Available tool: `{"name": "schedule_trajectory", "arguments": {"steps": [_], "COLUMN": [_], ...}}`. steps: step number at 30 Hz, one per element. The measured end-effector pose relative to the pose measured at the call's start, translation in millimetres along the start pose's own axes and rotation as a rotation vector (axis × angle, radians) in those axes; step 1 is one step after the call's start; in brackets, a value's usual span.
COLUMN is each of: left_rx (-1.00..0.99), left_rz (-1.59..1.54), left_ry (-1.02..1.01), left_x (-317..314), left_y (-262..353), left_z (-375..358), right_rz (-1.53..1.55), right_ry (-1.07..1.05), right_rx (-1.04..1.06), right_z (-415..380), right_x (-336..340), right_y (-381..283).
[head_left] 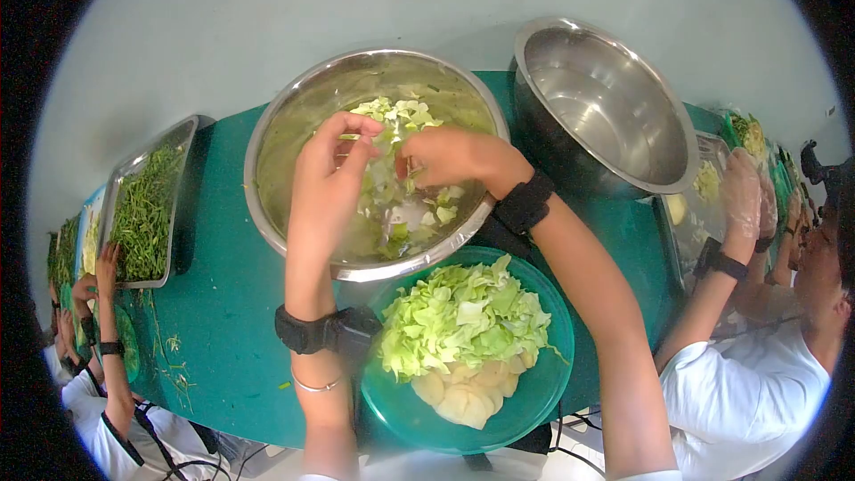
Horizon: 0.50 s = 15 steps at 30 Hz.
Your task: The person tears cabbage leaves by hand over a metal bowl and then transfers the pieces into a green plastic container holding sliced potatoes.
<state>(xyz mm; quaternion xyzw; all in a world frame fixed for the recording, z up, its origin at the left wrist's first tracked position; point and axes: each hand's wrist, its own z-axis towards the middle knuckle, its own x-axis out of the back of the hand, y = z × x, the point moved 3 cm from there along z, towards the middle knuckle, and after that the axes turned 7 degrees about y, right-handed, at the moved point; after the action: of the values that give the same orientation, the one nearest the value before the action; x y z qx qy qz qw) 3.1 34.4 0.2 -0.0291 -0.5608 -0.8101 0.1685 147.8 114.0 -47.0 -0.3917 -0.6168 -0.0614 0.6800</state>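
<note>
A wide steel bowl [267, 205] stands in front of me, with torn pale-green leaf pieces [396, 113] lying in what looks like water. Over its left half is my left hand [338, 156], thumb and fingers curled close together; anything between the tips is too small to name. My right hand [445, 158] reaches in from the right with its fingers bent inward above the leaves, and what they hold is hidden. Nearer to me, a green plastic basin [378, 401] holds a heap of shredded green leaves [463, 316] beside pale, peeled-looking slices [463, 392].
A second steel bowl [597, 102] sits tilted at the back right. On the left stands a metal tray [174, 249] of chopped green stalks [142, 214]. Scraps lie on the green tabletop [223, 330]. Co-workers' hands are at both sides, including a gloved hand [741, 191] over the right tray.
</note>
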Motion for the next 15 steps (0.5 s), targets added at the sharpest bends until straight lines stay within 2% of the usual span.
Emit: {"name": "schedule_trajectory", "arguments": {"steps": [2,8,11,14,15], "left_rx": [0.012,0.022,0.017,0.002,-0.003], "left_rz": [-0.007,-0.006,0.0,0.003,0.001], "left_ry": [-0.003,0.004,-0.003,-0.003,-0.003], "left_x": [-0.1,-0.4,-0.4,0.2,0.3], "left_y": [0.7,4.8,5.0,4.3,3.2], "left_z": [0.1,-0.2,-0.5,-0.8,-0.7], "right_rz": [0.012,-0.029,-0.062,0.078,0.117], "right_ry": [0.055,0.408,0.407,0.141,0.053], "right_rx": [-0.074,0.135,0.17,0.268,0.209], "right_z": [2.2,2.8,-1.1,0.4,0.4], "right_x": [4.3,4.0,5.8,0.1,-3.3], "right_y": [-1.5,3.6,0.9,-3.6,-2.2]}}
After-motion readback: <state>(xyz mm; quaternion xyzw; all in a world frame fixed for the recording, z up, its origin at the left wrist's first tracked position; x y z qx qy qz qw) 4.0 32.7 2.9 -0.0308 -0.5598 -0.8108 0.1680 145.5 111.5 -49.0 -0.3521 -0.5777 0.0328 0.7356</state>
